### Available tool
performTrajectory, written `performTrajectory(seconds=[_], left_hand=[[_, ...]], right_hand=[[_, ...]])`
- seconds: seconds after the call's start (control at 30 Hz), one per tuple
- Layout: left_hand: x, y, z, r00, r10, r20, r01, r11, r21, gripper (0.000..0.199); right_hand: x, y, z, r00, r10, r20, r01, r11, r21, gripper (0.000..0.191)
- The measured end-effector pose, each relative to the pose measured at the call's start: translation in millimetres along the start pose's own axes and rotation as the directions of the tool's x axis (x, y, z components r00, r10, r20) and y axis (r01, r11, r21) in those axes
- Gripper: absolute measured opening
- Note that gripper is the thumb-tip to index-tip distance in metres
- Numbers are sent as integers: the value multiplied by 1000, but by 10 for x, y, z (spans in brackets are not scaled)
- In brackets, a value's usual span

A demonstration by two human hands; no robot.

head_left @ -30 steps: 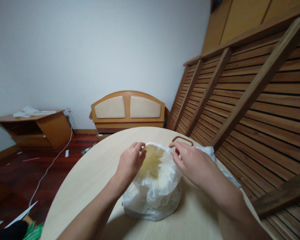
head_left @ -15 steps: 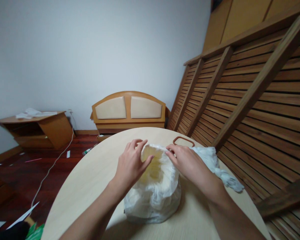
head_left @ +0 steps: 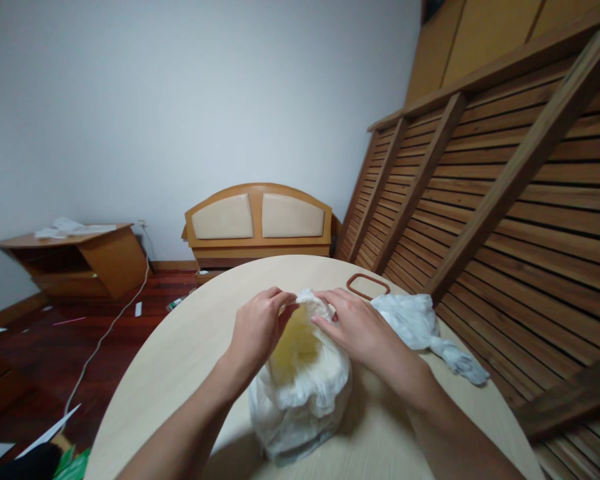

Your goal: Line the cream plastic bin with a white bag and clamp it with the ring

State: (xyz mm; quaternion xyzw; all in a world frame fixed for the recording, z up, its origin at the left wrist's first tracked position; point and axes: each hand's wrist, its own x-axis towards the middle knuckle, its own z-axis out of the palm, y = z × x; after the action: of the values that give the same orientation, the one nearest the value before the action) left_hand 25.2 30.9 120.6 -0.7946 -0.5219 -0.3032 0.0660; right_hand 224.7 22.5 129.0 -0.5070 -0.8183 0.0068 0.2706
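A yellow-lined container wrapped in a white plastic bag [head_left: 305,420] stands on the round pale table [head_left: 180,347], its mouth facing up and towards me. My left hand [head_left: 263,323] pinches the bag's rim at the far left, fingers pressed together. At the far right of the rim, my right hand [head_left: 347,320] grips the bunched plastic between thumb and fingers. The container's own edge is hidden under the bag.
A brown rounded frame [head_left: 368,286] and a crumpled white bag [head_left: 410,321] lie right of my hands. Slatted wooden panels [head_left: 520,220] lean beyond the table's right edge. A headboard [head_left: 257,220] stands behind the table.
My left hand has closed from spread fingers onto the bag's rim. My right hand has shifted slightly left, and the bagged container has tipped or shifted towards me.
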Motion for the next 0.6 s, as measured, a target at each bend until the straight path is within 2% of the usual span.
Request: performTrajectory(seconds=[0.23, 0.3, 0.4, 0.43, 0.6], left_hand=[[-20, 128, -67, 991, -109, 80, 112, 993, -38, 10], [-43, 152, -97, 993, -80, 84, 85, 995, -53, 14], [-71, 154, -125, 1000, 23, 15, -22, 995, -94, 39], [-72, 148, -125, 999, 44, -11, -45, 993, -107, 42], [-28, 100, -87, 1000, -1, -11, 0, 994, -108, 11]], right_hand=[[35, -70, -81, 999, 30, -31, -31, 999, -13, 30], [35, -91, -125, 999, 35, -29, -36, 999, -21, 31], [36, -121, -155, 1000, 19, -13, -19, 999, -26, 32], [38, -131, -153, 1000, 4, -7, -5, 1000, -27, 31], [42, -152, -105, 999, -46, -16, 46, 999, 9, 30]])
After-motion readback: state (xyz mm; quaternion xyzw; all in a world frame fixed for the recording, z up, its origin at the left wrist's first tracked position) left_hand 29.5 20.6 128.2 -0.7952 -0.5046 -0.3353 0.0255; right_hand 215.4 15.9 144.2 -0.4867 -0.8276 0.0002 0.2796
